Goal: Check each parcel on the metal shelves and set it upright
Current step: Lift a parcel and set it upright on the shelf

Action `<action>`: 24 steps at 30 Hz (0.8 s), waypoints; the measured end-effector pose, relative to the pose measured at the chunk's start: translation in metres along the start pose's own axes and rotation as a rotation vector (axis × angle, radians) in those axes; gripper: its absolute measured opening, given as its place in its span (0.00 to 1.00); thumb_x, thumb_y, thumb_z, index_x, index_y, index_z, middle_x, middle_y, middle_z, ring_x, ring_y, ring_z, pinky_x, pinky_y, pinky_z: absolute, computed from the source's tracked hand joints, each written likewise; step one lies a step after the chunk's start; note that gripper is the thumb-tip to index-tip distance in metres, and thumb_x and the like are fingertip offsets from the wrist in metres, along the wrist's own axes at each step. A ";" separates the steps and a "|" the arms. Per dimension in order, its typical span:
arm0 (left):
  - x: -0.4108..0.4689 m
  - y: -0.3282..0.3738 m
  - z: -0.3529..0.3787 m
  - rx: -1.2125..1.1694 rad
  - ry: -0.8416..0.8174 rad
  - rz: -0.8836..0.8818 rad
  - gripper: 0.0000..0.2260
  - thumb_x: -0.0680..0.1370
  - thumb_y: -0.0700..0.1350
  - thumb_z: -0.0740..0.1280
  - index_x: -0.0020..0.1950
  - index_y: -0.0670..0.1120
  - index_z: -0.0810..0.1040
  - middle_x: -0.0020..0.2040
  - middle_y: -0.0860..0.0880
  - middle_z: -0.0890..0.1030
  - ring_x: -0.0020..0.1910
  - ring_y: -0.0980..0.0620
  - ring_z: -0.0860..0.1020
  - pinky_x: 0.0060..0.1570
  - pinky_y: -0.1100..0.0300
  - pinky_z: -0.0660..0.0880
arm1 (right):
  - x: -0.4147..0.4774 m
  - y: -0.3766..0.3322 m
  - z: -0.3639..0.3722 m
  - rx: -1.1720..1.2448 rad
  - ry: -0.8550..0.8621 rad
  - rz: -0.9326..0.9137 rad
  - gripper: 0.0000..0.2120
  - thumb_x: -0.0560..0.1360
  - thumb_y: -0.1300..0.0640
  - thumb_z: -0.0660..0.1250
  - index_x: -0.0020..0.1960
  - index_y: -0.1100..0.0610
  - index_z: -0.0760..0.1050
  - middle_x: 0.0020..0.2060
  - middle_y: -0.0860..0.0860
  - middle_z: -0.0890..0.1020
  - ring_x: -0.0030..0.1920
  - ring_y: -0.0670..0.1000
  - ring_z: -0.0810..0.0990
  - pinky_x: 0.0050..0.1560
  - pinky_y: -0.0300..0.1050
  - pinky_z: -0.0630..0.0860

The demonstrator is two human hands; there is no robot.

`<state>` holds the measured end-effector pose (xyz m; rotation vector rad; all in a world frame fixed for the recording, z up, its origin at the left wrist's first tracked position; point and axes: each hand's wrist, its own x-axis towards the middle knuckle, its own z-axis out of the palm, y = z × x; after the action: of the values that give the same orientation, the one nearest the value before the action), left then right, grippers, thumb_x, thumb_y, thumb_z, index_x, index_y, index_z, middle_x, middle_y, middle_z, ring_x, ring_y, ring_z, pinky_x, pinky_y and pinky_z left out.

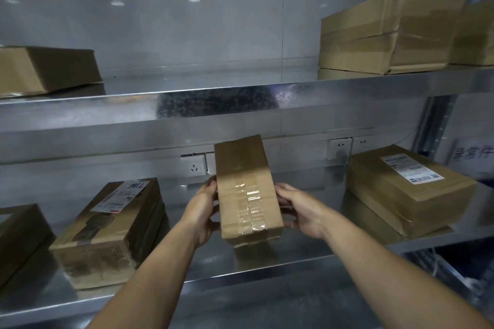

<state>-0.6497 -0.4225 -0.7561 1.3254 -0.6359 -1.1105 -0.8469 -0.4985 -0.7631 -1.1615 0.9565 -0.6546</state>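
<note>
Cardboard, brown and sealed with a strip of clear tape down its top face, makes up the narrow parcel (248,192) now in hand at the middle of the lower metal shelf (267,270). The left hand (203,208) grips its long side at 9 o'clock and the right hand (302,211) grips the opposite side at 3 o'clock, fingers curled onto the box. It lies lengthwise, pointing away toward the wall sockets (193,165) at 12 o'clock and tilted slightly to the left; whether its near end rests on the shelf or hangs just above it cannot be told. The step looks like the checking and righting of this one parcel. No label shows on the taped face, so the next move probably calls for turning the box to find it, then standing it on end and letting go only once it sits steady. A labelled parcel (112,232) lies flat at 9 o'clock and another labelled parcel (409,189) at 3 o'clock, both well apart from the held one. More boxes (387,32) sit on the upper shelf (213,107) at 1 o'clock, apparently awaiting their turn.
</note>
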 end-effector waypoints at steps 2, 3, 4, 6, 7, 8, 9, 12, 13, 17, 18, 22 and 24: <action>-0.001 0.001 -0.001 0.004 -0.012 0.000 0.14 0.85 0.54 0.57 0.67 0.53 0.76 0.58 0.46 0.81 0.59 0.43 0.79 0.55 0.39 0.77 | -0.001 -0.002 -0.001 0.006 -0.003 -0.017 0.12 0.83 0.51 0.62 0.65 0.49 0.77 0.53 0.51 0.84 0.57 0.53 0.79 0.58 0.53 0.72; -0.002 0.001 -0.001 0.006 -0.021 0.000 0.14 0.85 0.54 0.57 0.66 0.53 0.76 0.58 0.46 0.81 0.60 0.43 0.79 0.55 0.39 0.77 | -0.001 -0.002 -0.002 0.015 0.002 -0.012 0.12 0.83 0.51 0.62 0.65 0.49 0.77 0.55 0.52 0.83 0.59 0.54 0.79 0.57 0.53 0.73; -0.002 0.001 -0.001 0.010 -0.029 0.001 0.14 0.85 0.55 0.57 0.66 0.53 0.76 0.59 0.45 0.81 0.60 0.43 0.78 0.55 0.39 0.77 | -0.001 -0.002 -0.002 0.021 0.009 -0.004 0.12 0.83 0.51 0.63 0.65 0.49 0.77 0.58 0.53 0.83 0.62 0.56 0.79 0.58 0.54 0.74; -0.003 0.002 -0.002 0.016 -0.036 0.003 0.15 0.84 0.56 0.59 0.65 0.53 0.77 0.59 0.46 0.82 0.60 0.43 0.79 0.55 0.40 0.77 | -0.001 -0.001 -0.003 0.033 0.017 0.014 0.11 0.83 0.50 0.63 0.64 0.49 0.76 0.63 0.54 0.80 0.65 0.58 0.76 0.63 0.59 0.74; -0.003 0.002 -0.002 0.018 -0.035 0.005 0.15 0.83 0.57 0.60 0.65 0.53 0.78 0.59 0.46 0.82 0.61 0.43 0.79 0.56 0.40 0.77 | 0.000 -0.001 -0.003 0.042 0.015 0.022 0.11 0.82 0.48 0.63 0.64 0.49 0.76 0.63 0.54 0.79 0.65 0.58 0.75 0.65 0.62 0.73; -0.003 0.003 -0.002 0.020 -0.032 0.007 0.16 0.83 0.58 0.61 0.65 0.53 0.78 0.59 0.46 0.82 0.61 0.43 0.78 0.57 0.39 0.76 | 0.000 0.000 -0.004 0.052 0.008 0.028 0.12 0.82 0.47 0.63 0.64 0.48 0.75 0.63 0.53 0.78 0.64 0.58 0.75 0.66 0.64 0.73; -0.003 0.003 -0.003 0.023 -0.030 0.007 0.16 0.83 0.58 0.61 0.65 0.52 0.79 0.59 0.46 0.82 0.62 0.43 0.78 0.59 0.38 0.75 | 0.001 0.001 -0.004 0.061 0.000 0.032 0.13 0.82 0.45 0.63 0.64 0.47 0.75 0.63 0.52 0.77 0.63 0.57 0.75 0.65 0.65 0.73; -0.003 0.003 -0.003 0.041 -0.020 0.006 0.16 0.83 0.58 0.60 0.64 0.52 0.79 0.60 0.45 0.81 0.63 0.42 0.77 0.63 0.35 0.72 | 0.003 0.002 -0.004 0.061 -0.004 0.037 0.15 0.79 0.39 0.63 0.62 0.44 0.74 0.60 0.49 0.76 0.64 0.59 0.75 0.63 0.67 0.75; -0.004 0.003 -0.004 0.048 -0.017 0.004 0.17 0.83 0.58 0.60 0.65 0.52 0.79 0.60 0.45 0.81 0.64 0.42 0.76 0.64 0.35 0.72 | 0.004 0.003 -0.004 0.057 0.005 0.037 0.15 0.79 0.38 0.63 0.61 0.43 0.73 0.59 0.48 0.75 0.66 0.60 0.75 0.63 0.69 0.74; -0.006 0.004 -0.003 0.072 -0.028 0.017 0.17 0.82 0.59 0.61 0.65 0.52 0.79 0.60 0.45 0.81 0.64 0.43 0.76 0.64 0.34 0.71 | 0.008 0.002 -0.003 0.076 0.018 0.040 0.19 0.78 0.37 0.62 0.65 0.42 0.71 0.63 0.51 0.73 0.66 0.62 0.74 0.63 0.73 0.72; -0.008 0.004 -0.002 0.079 -0.034 0.025 0.17 0.82 0.59 0.61 0.64 0.51 0.79 0.60 0.46 0.81 0.63 0.44 0.77 0.64 0.34 0.71 | 0.009 0.001 -0.003 0.078 0.019 0.040 0.20 0.78 0.37 0.62 0.67 0.43 0.71 0.64 0.51 0.73 0.66 0.62 0.74 0.63 0.73 0.73; -0.011 0.004 0.001 0.081 -0.046 0.041 0.16 0.82 0.57 0.63 0.63 0.49 0.80 0.58 0.45 0.81 0.60 0.44 0.78 0.61 0.36 0.74 | 0.010 0.000 -0.003 0.075 0.004 0.025 0.21 0.78 0.38 0.64 0.66 0.46 0.72 0.63 0.51 0.73 0.68 0.63 0.73 0.64 0.73 0.72; -0.012 0.003 0.002 0.056 -0.035 0.043 0.14 0.83 0.52 0.61 0.59 0.46 0.80 0.57 0.44 0.81 0.60 0.43 0.78 0.58 0.39 0.76 | 0.011 0.000 -0.003 0.080 -0.006 0.009 0.22 0.77 0.38 0.65 0.66 0.47 0.73 0.65 0.51 0.74 0.69 0.62 0.72 0.65 0.73 0.70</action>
<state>-0.6554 -0.4128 -0.7504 1.3361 -0.7226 -1.0905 -0.8445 -0.5089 -0.7664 -1.0877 0.9221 -0.6765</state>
